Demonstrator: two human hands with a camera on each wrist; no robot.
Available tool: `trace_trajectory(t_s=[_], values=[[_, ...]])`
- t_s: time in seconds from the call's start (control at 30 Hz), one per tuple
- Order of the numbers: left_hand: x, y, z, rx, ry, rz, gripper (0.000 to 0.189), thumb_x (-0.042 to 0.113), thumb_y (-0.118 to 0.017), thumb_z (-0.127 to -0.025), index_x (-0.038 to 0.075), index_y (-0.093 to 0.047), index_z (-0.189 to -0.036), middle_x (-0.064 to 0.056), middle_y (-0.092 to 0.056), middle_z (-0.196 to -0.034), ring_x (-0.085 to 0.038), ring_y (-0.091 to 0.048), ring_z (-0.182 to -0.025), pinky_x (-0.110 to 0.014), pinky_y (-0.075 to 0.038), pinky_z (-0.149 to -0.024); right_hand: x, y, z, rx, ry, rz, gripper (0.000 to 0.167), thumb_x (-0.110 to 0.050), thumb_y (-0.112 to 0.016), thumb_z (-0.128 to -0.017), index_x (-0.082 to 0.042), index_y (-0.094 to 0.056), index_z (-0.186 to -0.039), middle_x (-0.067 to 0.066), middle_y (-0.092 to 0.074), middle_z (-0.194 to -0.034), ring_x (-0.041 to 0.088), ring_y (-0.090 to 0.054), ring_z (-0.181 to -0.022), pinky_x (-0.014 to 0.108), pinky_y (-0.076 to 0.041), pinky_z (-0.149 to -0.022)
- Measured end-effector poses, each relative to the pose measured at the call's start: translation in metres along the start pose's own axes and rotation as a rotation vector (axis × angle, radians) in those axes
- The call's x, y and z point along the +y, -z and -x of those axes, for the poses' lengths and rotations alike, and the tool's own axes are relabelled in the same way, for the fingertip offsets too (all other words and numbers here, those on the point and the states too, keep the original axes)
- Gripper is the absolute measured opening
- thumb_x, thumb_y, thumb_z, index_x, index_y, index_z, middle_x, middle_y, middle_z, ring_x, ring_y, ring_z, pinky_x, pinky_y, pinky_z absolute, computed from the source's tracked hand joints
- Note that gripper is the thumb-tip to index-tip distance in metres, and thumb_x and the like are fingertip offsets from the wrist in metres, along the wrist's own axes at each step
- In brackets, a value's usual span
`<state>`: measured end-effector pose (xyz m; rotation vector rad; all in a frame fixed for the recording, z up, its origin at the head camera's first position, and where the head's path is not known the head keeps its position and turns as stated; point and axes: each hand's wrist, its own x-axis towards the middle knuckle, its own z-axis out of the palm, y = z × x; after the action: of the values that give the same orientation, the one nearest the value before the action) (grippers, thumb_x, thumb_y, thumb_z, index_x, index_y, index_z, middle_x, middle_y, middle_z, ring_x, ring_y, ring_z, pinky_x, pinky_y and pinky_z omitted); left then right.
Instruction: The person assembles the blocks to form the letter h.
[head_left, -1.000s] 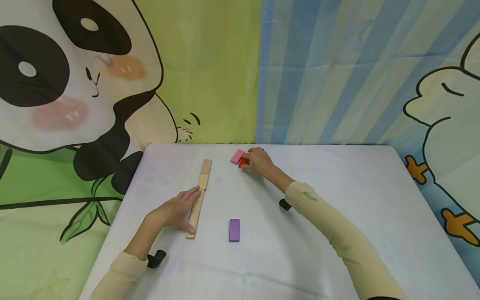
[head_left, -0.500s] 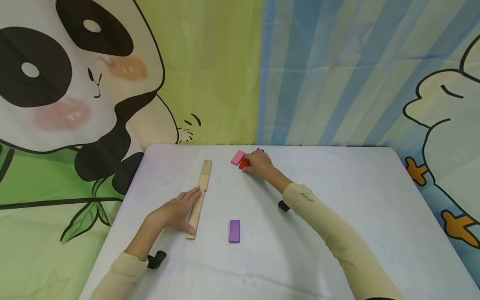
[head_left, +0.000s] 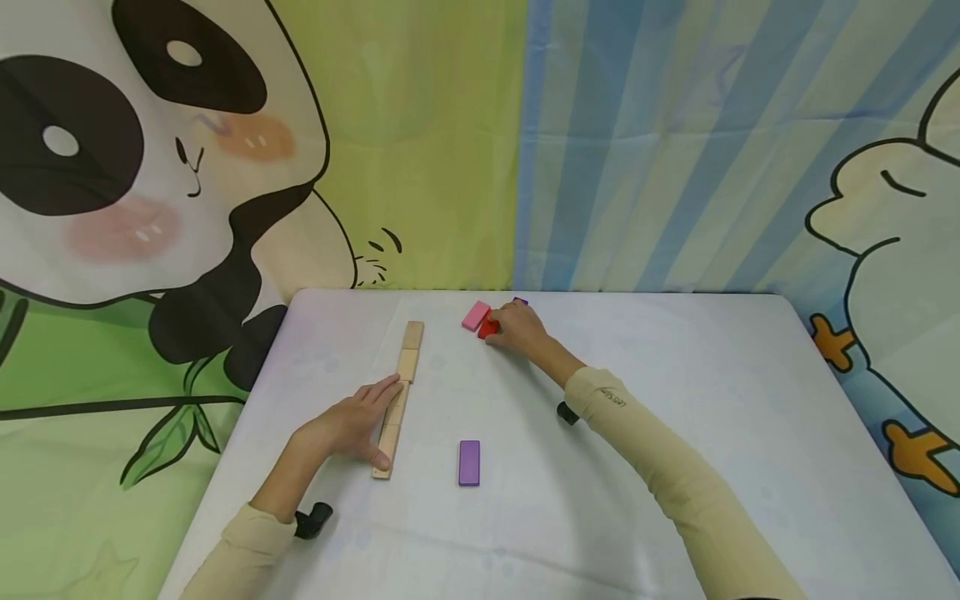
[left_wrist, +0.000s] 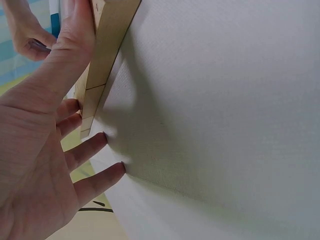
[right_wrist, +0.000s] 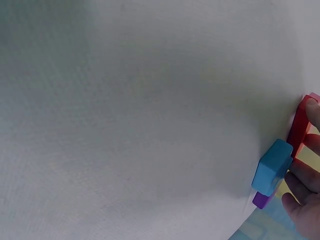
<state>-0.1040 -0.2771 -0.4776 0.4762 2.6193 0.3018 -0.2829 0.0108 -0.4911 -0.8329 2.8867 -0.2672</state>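
Observation:
A line of pale wooden blocks (head_left: pixel 407 362) lies end to end on the table, left of the middle. Beside and on its near half rests my left hand (head_left: pixel 348 425), thumb at the near end, fingers fairly straight and spread; the left wrist view shows the thumb against the wood (left_wrist: pixel 112 30). At the far edge, my right hand (head_left: pixel 521 327) pinches a red block (head_left: pixel 487 327) between thumb and fingers. A pink block (head_left: pixel 476 315) lies just left of it. A blue block (right_wrist: pixel 272 167), hidden in the head view, lies by the right fingers.
A purple block (head_left: pixel 469 463) lies alone on the white table (head_left: pixel 675 375), nearer the front. Another purple block (head_left: pixel 521 300) shows partly behind the right hand, by the table's far edge. A printed curtain (head_left: pixel 645 150) hangs right behind the table.
The right hand has shifted very slightly, and more of the purple block behind it shows. The left hand and the wooden row have stayed put.

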Motion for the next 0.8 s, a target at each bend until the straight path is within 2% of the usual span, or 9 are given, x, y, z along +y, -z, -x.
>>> trace_trajectory(t_s=[0.4, 0.57, 0.67, 0.8], values=[[0.001, 0.000, 0.001, 0.001, -0.008, -0.011, 0.129, 0.053, -0.084, -0.059, 0.005, -0.013, -0.155, -0.011, -0.009, -0.164, -0.039, -0.024, -0.145, -0.059, -0.036, -0.108, 0.002, -0.006, 0.004, 0.066, 0.042, -0.013, 0.043, -0.034, -0.072, -0.087, -0.007, -0.067, -0.121, 0.012, -0.068, -0.115, 0.027, -0.058, -0.109, 0.039, -0.049, -0.094], [0.001, 0.000, 0.001, -0.002, -0.012, -0.018, 0.129, 0.055, -0.083, -0.059, 0.005, -0.013, -0.155, -0.012, -0.010, -0.163, -0.040, -0.025, -0.144, -0.058, -0.037, -0.107, 0.000, -0.006, 0.012, 0.076, 0.091, -0.033, 0.046, -0.036, -0.072, -0.086, -0.009, -0.066, -0.123, 0.011, -0.068, -0.119, 0.027, -0.058, -0.109, 0.038, -0.050, -0.093], [0.001, 0.000, 0.002, 0.002, -0.014, -0.020, 0.129, 0.055, -0.083, -0.059, 0.005, -0.013, -0.155, -0.012, -0.010, -0.163, -0.039, -0.025, -0.144, -0.058, -0.037, -0.107, -0.009, -0.003, 0.024, 0.090, 0.154, -0.083, 0.046, -0.037, -0.074, -0.085, -0.010, -0.067, -0.122, 0.010, -0.068, -0.119, 0.025, -0.059, -0.106, 0.035, -0.053, -0.088], [0.001, 0.001, 0.001, 0.008, -0.025, -0.018, 0.128, 0.054, -0.083, -0.059, 0.004, -0.013, -0.154, -0.013, -0.010, -0.163, -0.039, -0.025, -0.145, -0.058, -0.036, -0.108, -0.026, 0.000, 0.051, 0.120, 0.302, -0.194, 0.043, -0.030, -0.077, -0.083, -0.007, -0.067, -0.119, 0.011, -0.067, -0.116, 0.023, -0.063, -0.104, 0.032, -0.056, -0.085]])
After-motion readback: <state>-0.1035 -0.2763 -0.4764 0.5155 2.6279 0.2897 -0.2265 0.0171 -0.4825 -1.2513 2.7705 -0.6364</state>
